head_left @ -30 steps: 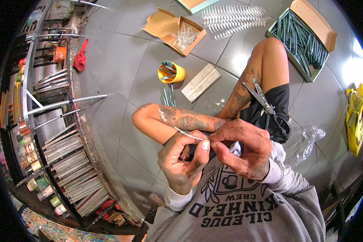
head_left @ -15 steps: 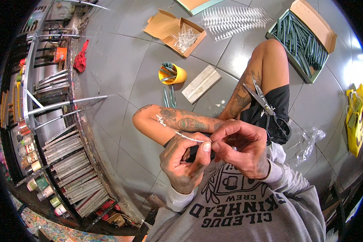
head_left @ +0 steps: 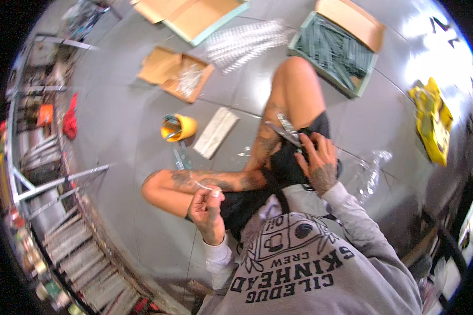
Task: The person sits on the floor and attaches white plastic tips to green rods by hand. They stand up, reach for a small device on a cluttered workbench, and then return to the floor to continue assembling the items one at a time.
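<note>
My left hand (head_left: 207, 212) is closed in a pinch above my bent left leg. A thin white strip (head_left: 202, 185) sticks out from between its thumb and fingers, blurred by motion. My right hand (head_left: 319, 161) lies at my lap with its fingers curled over the handles of a pair of scissors (head_left: 285, 131). The metal blades point away from me, across the dark shorts near my right thigh. The handles are mostly hidden under the fingers.
Beyond my legs lie a whitish block (head_left: 215, 132), a yellow cup (head_left: 186, 127) with dark sticks, and a small carton (head_left: 164, 67) of white pieces. A box (head_left: 333, 50) of dark green sticks stands farther right, a yellow bag (head_left: 433, 123) beyond it. Shelving (head_left: 63, 176) runs along the left.
My hands have parted. The left moved left, keeping the white strip; the right left it and went to the scissors on my lap. The whole view has shifted.
</note>
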`<state>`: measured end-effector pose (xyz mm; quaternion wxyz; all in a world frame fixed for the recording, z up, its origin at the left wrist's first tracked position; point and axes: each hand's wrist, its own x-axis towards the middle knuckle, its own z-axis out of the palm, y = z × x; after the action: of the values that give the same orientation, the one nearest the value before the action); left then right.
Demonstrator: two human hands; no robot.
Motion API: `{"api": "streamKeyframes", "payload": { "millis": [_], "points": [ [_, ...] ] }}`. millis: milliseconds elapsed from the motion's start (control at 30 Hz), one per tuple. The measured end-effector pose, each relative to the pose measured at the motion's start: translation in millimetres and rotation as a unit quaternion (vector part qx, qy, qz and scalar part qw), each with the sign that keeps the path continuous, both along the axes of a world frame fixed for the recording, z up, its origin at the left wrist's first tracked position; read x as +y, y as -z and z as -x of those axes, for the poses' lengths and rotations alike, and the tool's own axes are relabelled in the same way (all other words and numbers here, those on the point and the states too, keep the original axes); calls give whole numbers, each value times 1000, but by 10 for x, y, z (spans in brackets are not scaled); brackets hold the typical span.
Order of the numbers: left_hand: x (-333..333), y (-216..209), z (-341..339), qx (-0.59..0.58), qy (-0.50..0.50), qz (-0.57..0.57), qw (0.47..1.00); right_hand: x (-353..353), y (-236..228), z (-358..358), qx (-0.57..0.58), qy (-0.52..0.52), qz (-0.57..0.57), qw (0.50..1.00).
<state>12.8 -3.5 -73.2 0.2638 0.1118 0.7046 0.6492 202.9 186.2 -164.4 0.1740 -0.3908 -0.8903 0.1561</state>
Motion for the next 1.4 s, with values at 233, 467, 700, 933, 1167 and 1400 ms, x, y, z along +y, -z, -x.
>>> {"api": "streamKeyframes", "payload": {
  "millis": [233, 467, 700, 933, 1167, 1400],
  "points": [
    [243, 271, -134, -94, -11, -28, 995, -46, 212, -55, 70, 66, 58, 994],
    [84, 247, 122, -27, -9, -20, 999, -223, 103, -576, 258, 312, 264, 875],
    [-152, 94, 311, -23, -41, -50, 998, 218, 1162, -1250, 158, 418, 162, 880],
    [-338, -298, 324, 97, -64, -45, 992, 308, 1316, -1360, 115, 382, 122, 909],
    [-594, -1629, 952, 378, -30, 12, 925, 535, 1109, -1143, 38, 277, -68, 958],
    [1260, -1956, 1614, 349, 274, 198, 874, 608, 1777, -1236, -96, 76, -52, 991]
  ]
}}
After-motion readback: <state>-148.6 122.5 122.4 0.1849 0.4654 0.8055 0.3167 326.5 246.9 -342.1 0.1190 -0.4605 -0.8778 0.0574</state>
